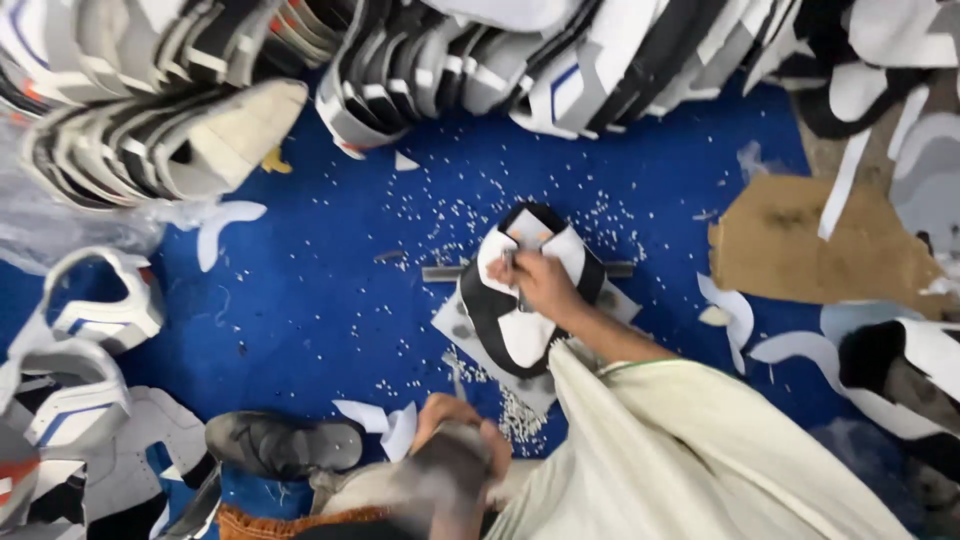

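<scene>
Frame centre: your right hand point(540, 283) presses fingers closed on black-and-white shoe upper point(525, 300) lying on blue mat point(320, 290). Lower centre: your left hand point(455, 440) blurred, grip unclear. Stacked uppers point(420, 70) along top; white punch scraps point(450, 215) scattered, suggesting work underway.

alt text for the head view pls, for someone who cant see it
Seen from above, the right hand presses on a black and white shoe upper lying on a blue mat strewn with small white bits. The left hand is blurred below; stacked uppers line the top.
</scene>
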